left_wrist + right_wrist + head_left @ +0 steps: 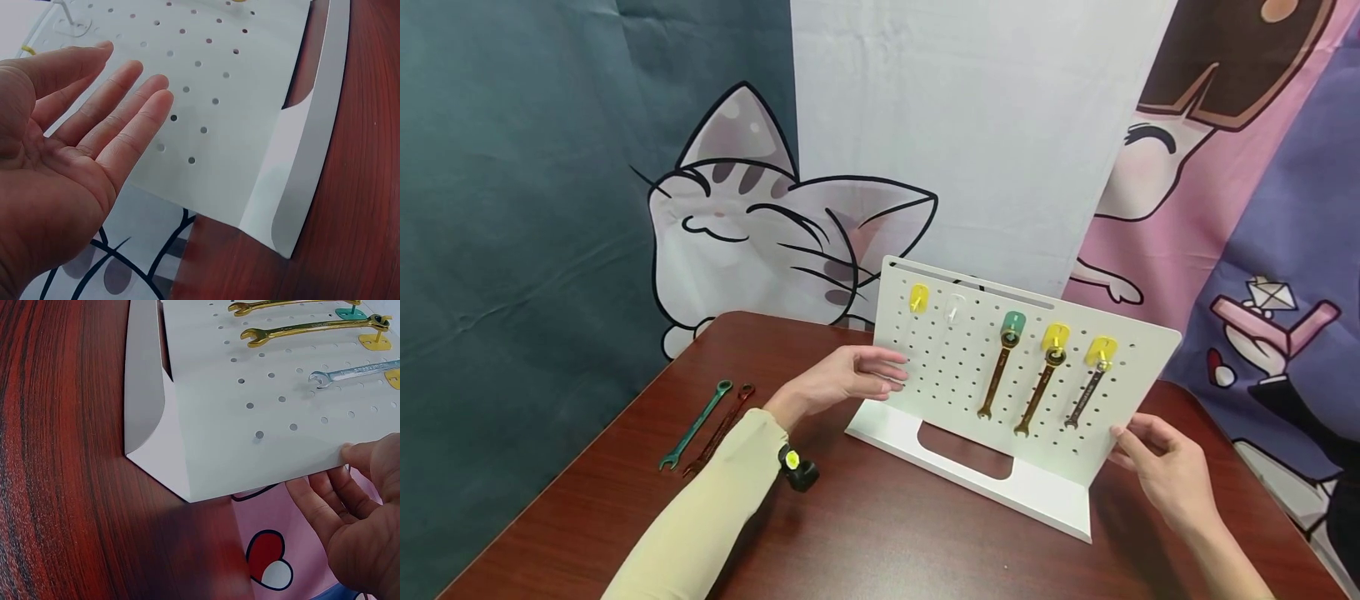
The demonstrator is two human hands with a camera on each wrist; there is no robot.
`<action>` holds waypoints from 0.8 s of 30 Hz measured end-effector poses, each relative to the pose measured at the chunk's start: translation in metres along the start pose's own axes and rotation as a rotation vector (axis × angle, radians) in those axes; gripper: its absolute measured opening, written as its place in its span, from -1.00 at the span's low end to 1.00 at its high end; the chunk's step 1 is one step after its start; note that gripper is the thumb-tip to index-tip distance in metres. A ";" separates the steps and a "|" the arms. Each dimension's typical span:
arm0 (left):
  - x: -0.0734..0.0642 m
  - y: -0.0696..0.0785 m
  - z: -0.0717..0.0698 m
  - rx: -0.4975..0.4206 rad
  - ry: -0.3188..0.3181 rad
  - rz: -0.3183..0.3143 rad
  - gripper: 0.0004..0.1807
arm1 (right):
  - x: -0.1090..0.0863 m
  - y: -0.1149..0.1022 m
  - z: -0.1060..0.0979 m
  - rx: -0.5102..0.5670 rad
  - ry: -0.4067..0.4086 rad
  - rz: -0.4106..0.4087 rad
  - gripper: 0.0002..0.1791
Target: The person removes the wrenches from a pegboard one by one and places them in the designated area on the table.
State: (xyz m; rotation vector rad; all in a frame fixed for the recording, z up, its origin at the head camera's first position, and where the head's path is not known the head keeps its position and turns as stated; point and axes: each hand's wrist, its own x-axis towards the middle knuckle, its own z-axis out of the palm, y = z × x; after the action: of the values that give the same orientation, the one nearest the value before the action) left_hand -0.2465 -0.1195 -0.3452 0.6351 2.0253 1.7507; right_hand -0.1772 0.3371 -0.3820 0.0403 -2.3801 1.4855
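A white pegboard stand stands on the table. My right hand pinches its right edge, thumb on the front face and fingers behind. By the left edge, my left hand is held with its fingers extended; in the left wrist view that hand has an empty palm. Two gold combination wrenches hang from a green hook and a yellow hook. A silver wrench hangs nearest my right hand, on another yellow hook.
Left of my left forearm, a green wrench and a dark reddish wrench lie on the brown table. The board's left side carries a yellow hook and a clear hook, both bare. A printed cloth hangs behind.
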 end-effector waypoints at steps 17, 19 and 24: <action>0.012 0.004 0.014 0.013 -0.060 0.057 -0.38 | 0.000 0.000 -0.001 0.049 -0.012 0.011 -0.89; 0.013 0.004 0.016 0.016 -0.065 0.057 -0.37 | 0.000 0.000 -0.001 0.036 -0.012 0.010 -0.87; 0.018 0.004 0.021 0.019 -0.061 0.062 -0.38 | 0.000 -0.001 -0.001 0.015 -0.011 0.012 -0.83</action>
State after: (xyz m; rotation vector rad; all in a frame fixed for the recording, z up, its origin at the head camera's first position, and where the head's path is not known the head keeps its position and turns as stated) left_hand -0.2490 -0.0923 -0.3440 0.7556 2.0036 1.7266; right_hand -0.1764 0.3376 -0.3812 0.0376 -2.3816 1.5121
